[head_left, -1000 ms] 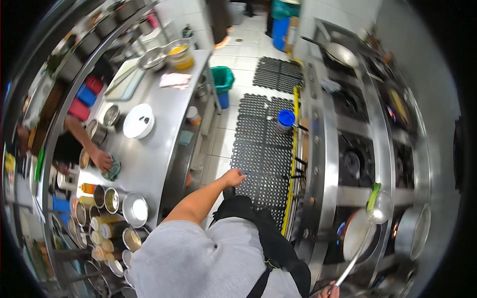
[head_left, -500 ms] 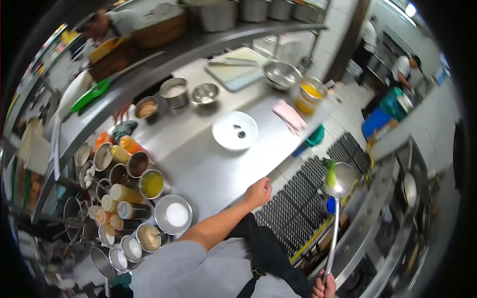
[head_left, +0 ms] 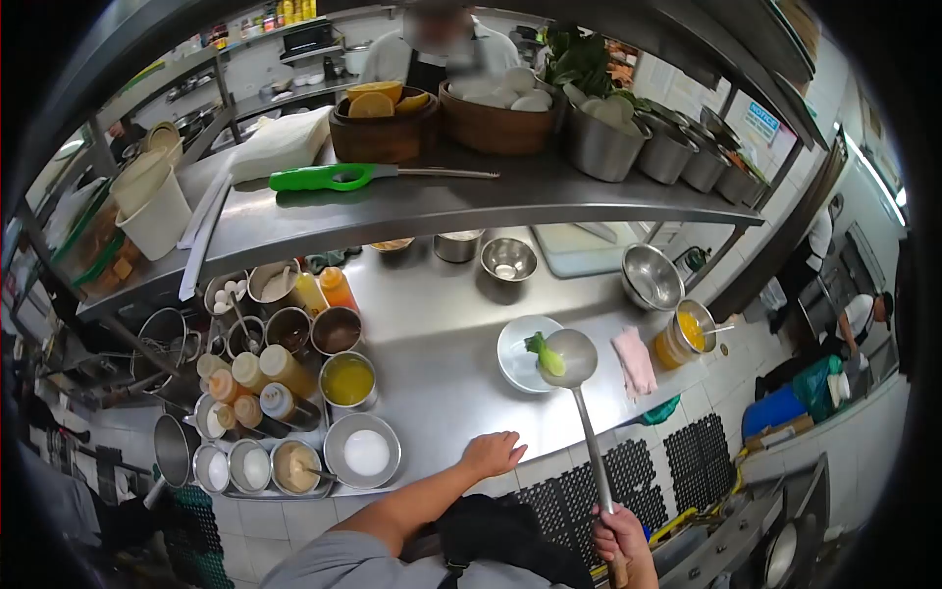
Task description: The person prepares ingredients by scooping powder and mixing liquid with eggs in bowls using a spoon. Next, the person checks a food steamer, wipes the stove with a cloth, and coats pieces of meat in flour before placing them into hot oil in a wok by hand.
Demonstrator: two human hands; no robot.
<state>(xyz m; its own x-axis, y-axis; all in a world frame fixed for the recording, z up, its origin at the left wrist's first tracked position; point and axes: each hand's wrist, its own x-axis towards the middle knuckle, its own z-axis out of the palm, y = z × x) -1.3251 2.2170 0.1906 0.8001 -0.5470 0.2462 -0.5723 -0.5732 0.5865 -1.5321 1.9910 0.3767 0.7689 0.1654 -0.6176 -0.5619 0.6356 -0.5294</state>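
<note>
Ladle (head_left: pixel 579 353) in the right hand (head_left: pixel 618 535), its long handle gripped near the lower end with the fingers wrapped around it, reaches up over the front edge of the steel counter (head_left: pixel 432 368). Its scoop carries a green vegetable (head_left: pixel 545 355), pale at the stem and leafy at the tip, lying toward the left side of the metal. Scoop and vegetable stand in front of the white bowl (head_left: pixel 518 368), covering part of its right side; whether metal touches rim cannot be told. The left hand (head_left: pixel 494 455) is at the counter's front edge, fingers loosely bent, with nothing visible in it; the palm is hidden, so I cannot tell whether it is closed. To my judgement, the step in hand is bringing the vegetable to the bowl, and the next move calls for a level scoop and a controlled turn of the right wrist, with the leaf inside the rim. Just right of the bowl lies a pink cloth (head_left: pixel 635 361); to the left, well apart, squeeze bottles (head_left: pixel 285 370) stand beside a pot of yellow liquid (head_left: pixel 348 380).
</note>
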